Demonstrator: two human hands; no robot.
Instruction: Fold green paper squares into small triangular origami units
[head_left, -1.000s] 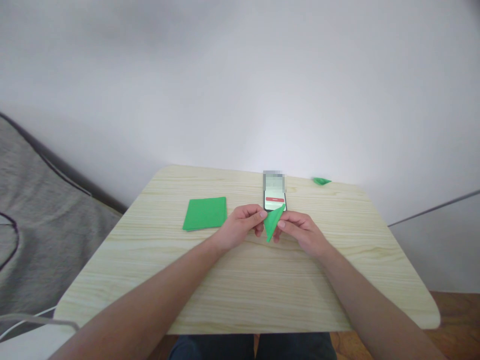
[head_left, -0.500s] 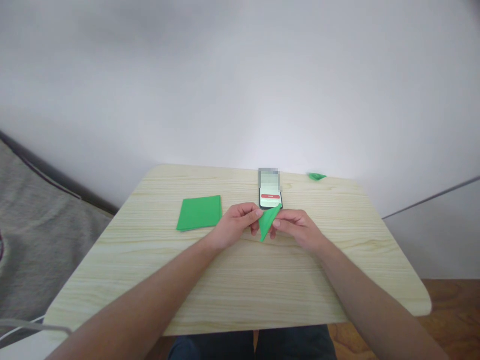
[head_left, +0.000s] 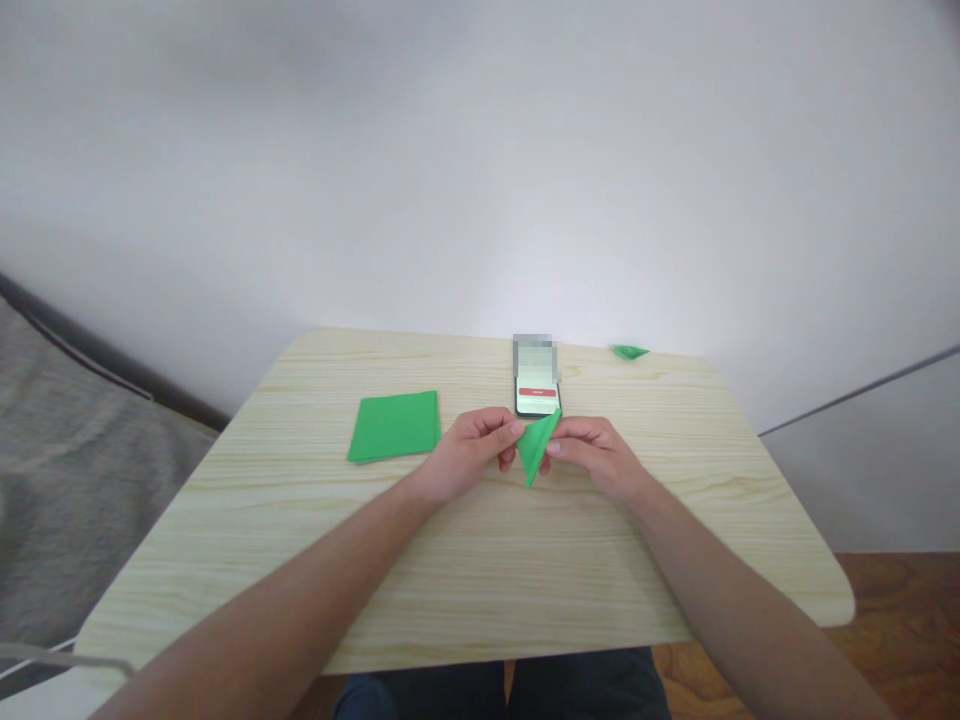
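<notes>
A folded piece of green paper [head_left: 534, 446], roughly triangular, is held between my two hands above the middle of the table. My left hand [head_left: 480, 442] pinches its left corner between thumb and fingers. On the other side, my right hand [head_left: 592, 450] grips the right edge, thumb in front; some fingertips are hidden behind the paper. The paper's upper tip overlaps the lower end of a phone [head_left: 537, 385] lying just beyond, its screen lit with a red bar. To the left of my left hand lies a stack of green paper sheets [head_left: 394, 427].
A small folded green paper piece [head_left: 629, 352] lies at the back edge of the pale wooden table [head_left: 495, 590], close to the white wall [head_left: 480, 170]. Grey fabric [head_left: 67, 480] is at the left, and a cable [head_left: 67, 658] runs at the lower left.
The green paper has tilted slightly in my fingers, its lower tip shifting a little right. Both hands keep their hold. The whole view has shifted slightly.
</notes>
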